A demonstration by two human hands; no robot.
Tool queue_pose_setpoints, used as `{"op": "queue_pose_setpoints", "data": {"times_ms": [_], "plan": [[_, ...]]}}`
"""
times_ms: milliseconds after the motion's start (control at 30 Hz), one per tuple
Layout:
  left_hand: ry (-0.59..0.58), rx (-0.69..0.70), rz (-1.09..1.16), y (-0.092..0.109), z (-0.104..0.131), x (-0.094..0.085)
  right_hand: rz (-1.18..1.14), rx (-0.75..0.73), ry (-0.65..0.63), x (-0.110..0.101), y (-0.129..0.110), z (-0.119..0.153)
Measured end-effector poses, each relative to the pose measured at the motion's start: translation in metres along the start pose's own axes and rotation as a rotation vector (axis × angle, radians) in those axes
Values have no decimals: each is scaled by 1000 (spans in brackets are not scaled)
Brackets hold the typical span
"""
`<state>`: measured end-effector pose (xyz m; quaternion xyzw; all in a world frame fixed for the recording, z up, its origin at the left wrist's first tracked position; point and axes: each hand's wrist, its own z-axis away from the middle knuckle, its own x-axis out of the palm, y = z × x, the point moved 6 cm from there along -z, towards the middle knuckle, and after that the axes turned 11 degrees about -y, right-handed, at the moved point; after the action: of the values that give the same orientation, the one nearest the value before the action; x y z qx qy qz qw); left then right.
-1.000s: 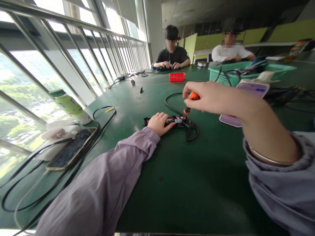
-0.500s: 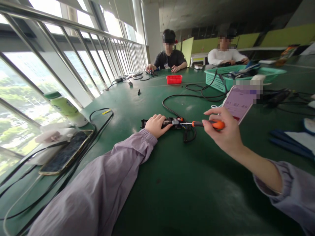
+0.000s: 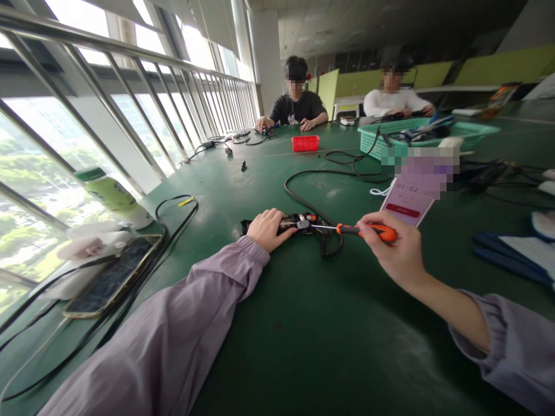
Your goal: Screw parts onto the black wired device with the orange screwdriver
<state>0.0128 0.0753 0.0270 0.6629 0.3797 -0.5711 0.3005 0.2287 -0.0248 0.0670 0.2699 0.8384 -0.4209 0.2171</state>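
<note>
While the left hand has its fingers around a black corded device well inside the left edge of the tabletop, the right hand grips a screwdriver; beyond, a phone shows "01:02" and a green basket holds dark items.

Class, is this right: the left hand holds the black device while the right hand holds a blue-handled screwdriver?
The handle is orange and dark grey, not blue, in the head view. The right hand holds the screwdriver; the left hand holds the black device.
</note>
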Motion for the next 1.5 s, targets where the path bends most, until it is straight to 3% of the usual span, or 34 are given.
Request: {"op": "queue_pose_setpoints", "data": {"times_ms": [133, 333, 533, 733, 933, 1100, 1267, 1500], "plan": [[12, 11, 9, -3, 9, -3, -61, -23, 36, 4, 1, 1], [9, 8, -13, -3, 9, -1, -121, -179, 184, 3, 4, 3], [1, 17, -2, -3, 8, -1, -28, -145, 131, 7, 0, 4], [13, 31, 17, -4, 8, 0, -63, -253, 208, 5, -7, 8], [36, 27, 34, -5, 8, 1, 34, -215, 121, 9, -4, 7], [44, 35, 44, -4, 8, 0, 1, -274, 174, 7, -5, 8], [32, 30, 25, -3, 8, -1, 52, -252, 54, 12, -9, 6], [22, 26, 14, -3, 9, -2, 53, -335, 166, 8, -14, 11]]}}
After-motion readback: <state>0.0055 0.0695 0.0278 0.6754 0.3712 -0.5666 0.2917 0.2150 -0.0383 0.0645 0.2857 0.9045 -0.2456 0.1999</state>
